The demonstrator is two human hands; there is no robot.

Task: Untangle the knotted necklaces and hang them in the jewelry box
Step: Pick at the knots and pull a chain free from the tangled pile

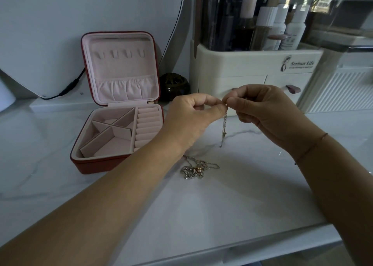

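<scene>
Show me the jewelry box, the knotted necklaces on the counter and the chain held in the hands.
jewelry box (88, 164): head view, on the red front wall of its base.
knotted necklaces (191, 171): head view, on the silver clump's middle.
hanging chain (223, 128): head view, midway down the dangling length.

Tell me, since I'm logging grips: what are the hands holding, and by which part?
The left hand and right hand both pinch one thin necklace at its top; the rest dangles free below.
</scene>
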